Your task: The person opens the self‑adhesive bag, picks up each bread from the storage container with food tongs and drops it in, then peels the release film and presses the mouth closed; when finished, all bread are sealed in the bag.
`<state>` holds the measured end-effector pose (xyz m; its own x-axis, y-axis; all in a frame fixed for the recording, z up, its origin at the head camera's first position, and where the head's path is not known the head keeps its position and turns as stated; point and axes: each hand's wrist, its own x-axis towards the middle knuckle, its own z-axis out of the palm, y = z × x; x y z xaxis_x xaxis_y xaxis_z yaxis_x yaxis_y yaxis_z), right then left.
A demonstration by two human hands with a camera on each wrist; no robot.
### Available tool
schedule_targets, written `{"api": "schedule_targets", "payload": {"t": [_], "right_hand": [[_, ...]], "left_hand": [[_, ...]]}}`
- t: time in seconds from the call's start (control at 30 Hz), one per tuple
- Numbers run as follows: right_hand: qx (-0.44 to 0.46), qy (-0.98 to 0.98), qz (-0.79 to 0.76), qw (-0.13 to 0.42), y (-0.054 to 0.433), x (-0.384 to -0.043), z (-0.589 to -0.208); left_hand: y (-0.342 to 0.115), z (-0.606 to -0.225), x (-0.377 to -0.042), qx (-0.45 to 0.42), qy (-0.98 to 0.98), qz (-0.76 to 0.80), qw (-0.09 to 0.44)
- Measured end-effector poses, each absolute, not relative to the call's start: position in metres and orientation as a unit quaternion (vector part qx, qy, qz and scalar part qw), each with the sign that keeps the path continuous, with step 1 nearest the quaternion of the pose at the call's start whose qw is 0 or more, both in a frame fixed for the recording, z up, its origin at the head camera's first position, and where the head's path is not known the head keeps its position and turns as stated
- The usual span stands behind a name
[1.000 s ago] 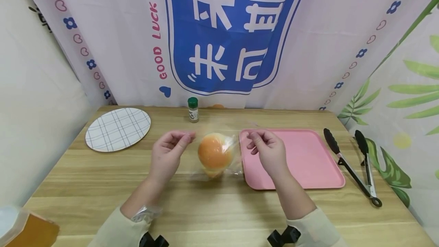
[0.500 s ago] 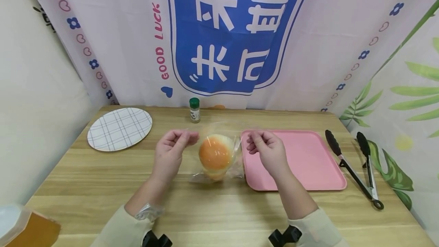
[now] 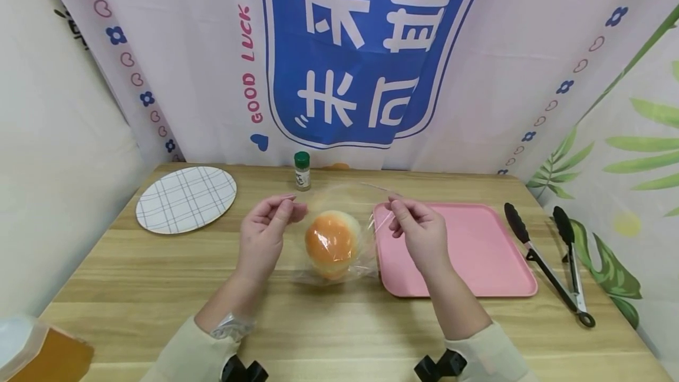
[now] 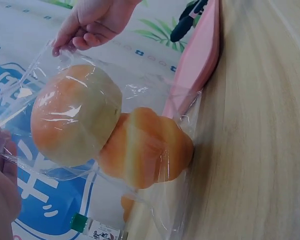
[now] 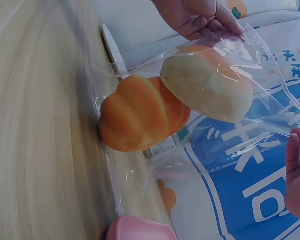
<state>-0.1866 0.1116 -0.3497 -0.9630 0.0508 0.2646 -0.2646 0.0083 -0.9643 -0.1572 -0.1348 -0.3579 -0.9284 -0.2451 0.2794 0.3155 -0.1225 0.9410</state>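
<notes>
Printed cloth [image 3: 212, 75] across the back, wood-grain table [image 3: 159, 293] below, and right at the centre of the dial, a clear bag [image 3: 365, 265], loaded! At nine o'clock, left hand [image 3: 265, 229], finger and thumb clamped on the plastic; at three, right hand [image 3: 424, 234], pinching likewise at the opposite side. Held high and well spread, presumably to keep the top edge taut and the weight hanging low. Now look inside: bun [image 3: 330, 244] uppermost, roll [image 4: 145, 147] beneath it, piled that way probably by plain sagging. Hard to tell at the bottom whether touching the table or just clear of it.

Out to the rim of the dial! Just past three, pink tray [image 3: 456, 252], lying flat, partly covered by the right hand; farther out, tongs [image 3: 554, 280], arms splayed, ring end toward five, likely laid there for easy reach. Between nine and ten, checked plate [image 3: 185, 199]; at eleven, jar [image 3: 302, 179], upright by the back edge; at eight, tub [image 3: 61, 349], only partly in view. Pushed outward, perhaps, for elbow room.
</notes>
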Motion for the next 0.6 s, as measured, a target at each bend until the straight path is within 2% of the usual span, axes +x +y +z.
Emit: {"api": "schedule_targets", "payload": {"t": [0.2, 0.6], "right_hand": [[0.053, -0.653, 0.752, 0.073, 0.1118, -0.1861, -0.3443], [0.014, -0.64, 0.765, 0.068, 0.111, -0.1864, -0.339]], "left_hand": [[-0.1335, -0.3535, -0.1564, -0.035, -0.628, -0.753, 0.192], [-0.1351, -0.349, -0.1531, -0.03, -0.627, -0.762, 0.159]]}}
